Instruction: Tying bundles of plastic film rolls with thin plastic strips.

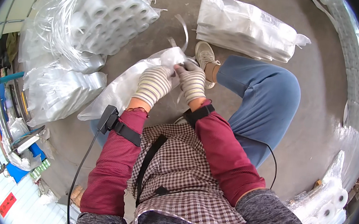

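Note:
A clear plastic bag (118, 89) lies slanting across the floor in front of me, its bunched end up by my fingers. My left hand (154, 83), in a striped knit glove, is closed on that bunched plastic. Close beside it, my right hand (191, 81), gloved alike, pinches at the same end, with thumb and fingers together. The fingertips partly hide what they grip. A loose whitish strip (184, 28) sticks up just beyond the hands. Whatever the bag holds cannot be made out.
A big clear bag of white rolls (111, 15) stands at far left, with a bundle of white strings (61, 25) on it. Nearer sits another filled bag (65, 93). A wrapped pack (247, 29) lies beyond my shoe (206, 60). Wrapped rolls (326, 210) are at lower right.

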### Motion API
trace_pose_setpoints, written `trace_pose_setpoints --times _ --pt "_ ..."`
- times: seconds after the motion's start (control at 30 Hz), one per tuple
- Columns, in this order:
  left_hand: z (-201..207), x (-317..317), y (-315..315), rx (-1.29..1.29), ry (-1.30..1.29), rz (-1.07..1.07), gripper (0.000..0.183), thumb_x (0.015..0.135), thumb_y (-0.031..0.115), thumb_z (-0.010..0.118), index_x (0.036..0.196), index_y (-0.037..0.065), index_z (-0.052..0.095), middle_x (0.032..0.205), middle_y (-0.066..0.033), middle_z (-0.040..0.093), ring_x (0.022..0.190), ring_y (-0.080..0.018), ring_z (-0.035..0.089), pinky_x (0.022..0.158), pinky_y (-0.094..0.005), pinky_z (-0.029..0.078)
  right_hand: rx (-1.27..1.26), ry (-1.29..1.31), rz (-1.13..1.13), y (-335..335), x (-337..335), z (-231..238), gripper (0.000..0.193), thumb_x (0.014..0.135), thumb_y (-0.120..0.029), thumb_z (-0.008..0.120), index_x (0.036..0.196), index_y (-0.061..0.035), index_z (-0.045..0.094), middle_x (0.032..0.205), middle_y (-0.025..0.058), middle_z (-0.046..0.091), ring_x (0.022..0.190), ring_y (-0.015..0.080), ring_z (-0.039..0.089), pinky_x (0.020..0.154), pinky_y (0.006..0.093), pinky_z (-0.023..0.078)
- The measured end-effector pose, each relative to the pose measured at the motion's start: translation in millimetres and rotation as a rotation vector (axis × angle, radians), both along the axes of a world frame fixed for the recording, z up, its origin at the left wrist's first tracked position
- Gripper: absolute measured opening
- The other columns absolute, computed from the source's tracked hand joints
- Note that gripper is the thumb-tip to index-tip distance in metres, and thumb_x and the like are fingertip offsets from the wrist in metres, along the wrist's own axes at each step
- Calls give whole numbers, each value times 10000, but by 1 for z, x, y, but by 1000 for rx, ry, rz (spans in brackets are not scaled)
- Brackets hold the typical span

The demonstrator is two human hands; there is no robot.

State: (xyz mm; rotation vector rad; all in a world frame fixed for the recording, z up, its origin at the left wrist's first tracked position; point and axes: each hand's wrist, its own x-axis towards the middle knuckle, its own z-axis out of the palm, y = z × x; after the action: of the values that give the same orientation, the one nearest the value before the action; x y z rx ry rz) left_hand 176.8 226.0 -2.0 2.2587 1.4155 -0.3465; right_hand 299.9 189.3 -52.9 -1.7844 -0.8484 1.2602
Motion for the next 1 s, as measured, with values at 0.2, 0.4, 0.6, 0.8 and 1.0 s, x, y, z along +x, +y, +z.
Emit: trace_pose_setpoints --times 0.2,0.4,0.6,0.8,1.0 --pt "0 11 10 84 -131 406 507 680 224 703 1105 16 523 934 -215 608 826 -361 601 744 -383 473 -240 320 -280 -11 0 29 200 771 -162 656 906 -16 647 621 21 528 503 118 448 471 299 386" --pt "-7 -1 13 -72 -654 640 411 749 108 626 1129 7 503 922 -60 581 792 -168 553 706 -261 440 -330 340 -309 -14 10 12 280 747 -176 688 952 10 643 742 11 595 642 108 484 610 269 406" --pt "38 -26 -2 -92 -569 -46 430 842 171 571 1224 23 441 634 -54 575 559 -137 517 586 -253 453 -123 350 -361 -6 17 8 276 744 -137 684 972 13 642 766 21 612 638 127 505 609 260 417" --pt "26 10 21 -263 153 373 398 877 322 489 1228 137 505 970 -167 634 908 -291 612 816 -376 473 -7 236 -235 -2 19 19 210 782 -122 643 951 1 641 797 44 608 683 144 535 675 277 434" --pt "20 5 3 21 89 288 252 864 277 486 1001 112 618 880 -152 634 843 -334 596 738 -437 459 498 -78 23 15 6 13 188 793 -153 618 909 -6 631 725 94 578 589 185 585 561 317 464"
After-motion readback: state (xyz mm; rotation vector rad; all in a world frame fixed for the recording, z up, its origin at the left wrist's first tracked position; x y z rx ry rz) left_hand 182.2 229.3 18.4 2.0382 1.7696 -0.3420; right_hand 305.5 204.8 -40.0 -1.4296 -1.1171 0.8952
